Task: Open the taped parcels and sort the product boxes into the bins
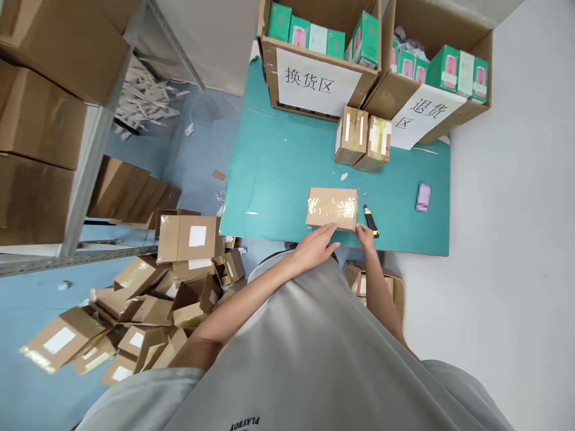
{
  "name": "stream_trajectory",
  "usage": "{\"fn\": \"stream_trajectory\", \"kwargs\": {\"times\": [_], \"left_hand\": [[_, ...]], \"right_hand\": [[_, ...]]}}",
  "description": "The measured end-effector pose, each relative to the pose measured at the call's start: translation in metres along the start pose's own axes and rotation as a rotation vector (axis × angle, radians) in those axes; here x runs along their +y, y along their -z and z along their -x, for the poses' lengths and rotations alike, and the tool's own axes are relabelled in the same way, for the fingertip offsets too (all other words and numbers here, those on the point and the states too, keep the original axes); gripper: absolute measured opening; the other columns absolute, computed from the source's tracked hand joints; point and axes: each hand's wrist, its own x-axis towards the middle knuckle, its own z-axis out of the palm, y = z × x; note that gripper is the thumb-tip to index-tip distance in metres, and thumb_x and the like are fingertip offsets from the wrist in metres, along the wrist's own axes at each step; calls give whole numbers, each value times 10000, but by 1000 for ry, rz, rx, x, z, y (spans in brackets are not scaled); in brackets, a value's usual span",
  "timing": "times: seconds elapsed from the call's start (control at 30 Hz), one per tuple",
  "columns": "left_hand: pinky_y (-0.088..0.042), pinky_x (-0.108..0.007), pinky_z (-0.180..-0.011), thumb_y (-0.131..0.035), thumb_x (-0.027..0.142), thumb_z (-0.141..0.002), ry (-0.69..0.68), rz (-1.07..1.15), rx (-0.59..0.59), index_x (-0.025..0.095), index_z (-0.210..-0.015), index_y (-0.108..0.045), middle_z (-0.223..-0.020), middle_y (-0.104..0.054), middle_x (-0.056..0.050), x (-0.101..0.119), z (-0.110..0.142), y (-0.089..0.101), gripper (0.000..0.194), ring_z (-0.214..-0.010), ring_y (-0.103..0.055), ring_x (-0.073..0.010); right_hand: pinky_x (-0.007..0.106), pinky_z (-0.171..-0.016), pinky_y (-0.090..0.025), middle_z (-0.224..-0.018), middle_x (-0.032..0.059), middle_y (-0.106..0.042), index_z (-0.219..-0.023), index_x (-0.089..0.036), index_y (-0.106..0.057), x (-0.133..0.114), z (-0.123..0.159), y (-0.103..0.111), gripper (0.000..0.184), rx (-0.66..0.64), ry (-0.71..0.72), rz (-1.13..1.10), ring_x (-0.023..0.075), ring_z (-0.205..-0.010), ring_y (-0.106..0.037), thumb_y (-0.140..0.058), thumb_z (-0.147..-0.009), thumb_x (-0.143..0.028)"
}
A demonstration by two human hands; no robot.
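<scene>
Grey shirt [314,347] occupies the foreground; beyond it, the taped carton [332,203] lies flat on the counter [274,173], near the utility knife [371,221]. The left hand [314,248] is open at the carton's near edge; the right hand [365,236] has curled fingers at its near right corner, grip indeterminable. The carton is judged light, fairly stiff and slick where taped; hold opposite side walls without crushing them.

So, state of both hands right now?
Left hand: open, at near edge of taped brown cardboard box.
Right hand: fingers curled at box's near right corner; grip can't be told.
</scene>
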Motion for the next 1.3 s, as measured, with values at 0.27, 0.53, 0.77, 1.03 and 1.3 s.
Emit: {"fn": "stream_trajectory", "kwargs": {"times": [0.27, 0.53, 0.77, 1.03, 1.3], "left_hand": [[-554, -491, -1186, -625, 534, -1089, 242, 95, 252, 248, -1612, -619, -1411, -790, -122, -30, 4, 49, 596, -1357, -726, -375], [-637, -463, -1068, -775, 267, -866, 531, 298, 507, 152, -1311, -791, -1357, -780, -160, -135, 2, 76, 459, -1096, -802, -302], [-609, -468, -1125, -751, 185, -759, 576, 294, 569, 170, -1071, -760, -1163, -846, -119, -156, 17, 84, 313, -1140, -798, -303], [-583, -428, -1053, -774, 209, -763, 602, 66, 639, 260, -964, -577, -1238, -799, -90, -154, 20, 58, 287, -1136, -762, -296], [-551, -380, -937, -723, 247, -793, 756, 32, 535, 280, -857, -485, -1029, -791, -78, -162, 29, 20, 248, -1035, -761, -302]], "right_hand": [[413, -842, -626, -810, 111, -805, -739, -190, -751, -9, -18, 2, 596, -14, -38, -64, 311, -895, -763, -809, -705, -782], [432, -945, -664, -1085, 143, -883, -1025, -175, -836, -59, -17, -58, 549, -296, 112, -166, 322, -1058, -826, -887, -767, -657], [439, -956, -641, -1084, 121, -879, -1045, -205, -868, -86, -3, -78, 281, -203, 269, 150, 341, -1010, -824, -813, -903, -441], [435, -980, -623, -1166, 135, -795, -1005, -223, -699, -67, 11, -77, 197, -127, 296, 221, 296, -1016, -774, -812, -867, -306], [418, -924, -626, -1150, 130, -771, -1007, -235, -640, -35, 25, -87, 232, -138, 225, 212, 272, -934, -743, -807, -864, -308]]}}
